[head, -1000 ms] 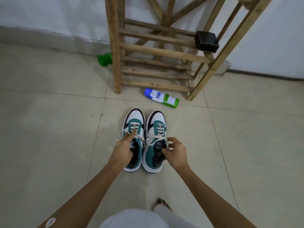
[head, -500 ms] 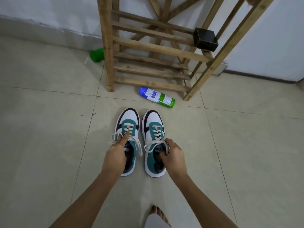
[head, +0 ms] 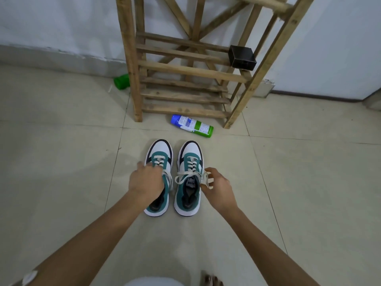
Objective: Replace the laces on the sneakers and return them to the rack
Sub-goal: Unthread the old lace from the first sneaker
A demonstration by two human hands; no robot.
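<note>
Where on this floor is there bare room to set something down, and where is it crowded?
Bare tile spreads left of the left sneaker up to the green bottle, and right of the right sneaker. Crowded: the strip between the toes and the rack, where the spray can lies.

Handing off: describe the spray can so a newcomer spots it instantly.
Find the wooden rack against the wall. On the floor before its lowest slat, beyond the sneakers, the spray can lies on its side. It alone is blue, white and green; the green object left of the rack is all green.
</note>
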